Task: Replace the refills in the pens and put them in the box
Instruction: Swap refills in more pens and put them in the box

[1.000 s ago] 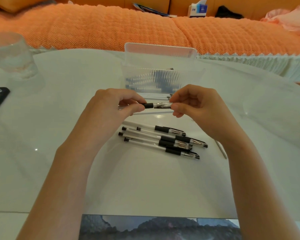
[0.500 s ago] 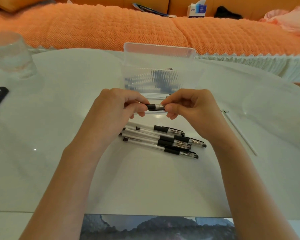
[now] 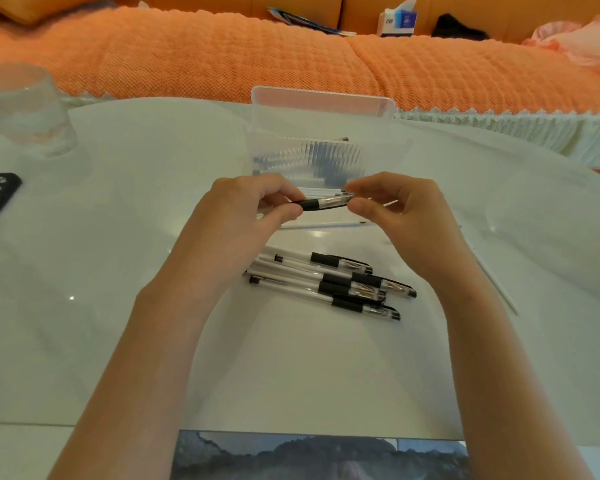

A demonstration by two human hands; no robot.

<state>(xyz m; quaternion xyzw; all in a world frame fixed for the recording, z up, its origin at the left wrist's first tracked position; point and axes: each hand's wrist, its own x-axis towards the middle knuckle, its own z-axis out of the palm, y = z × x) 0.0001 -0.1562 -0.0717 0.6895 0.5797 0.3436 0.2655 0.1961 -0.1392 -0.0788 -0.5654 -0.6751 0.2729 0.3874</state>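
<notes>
Pen [image 3: 324,203] pinched between left hand [image 3: 246,216] and right hand [image 3: 402,216] — horizontal.

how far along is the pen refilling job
Done: dark, blurred pen shapes already show inside the clear box. In hand: the left hand and right hand both pinch one pen. Left: a pile of pens lies on the table, loose refills nearby; whether those are refilled cannot be told.
</notes>
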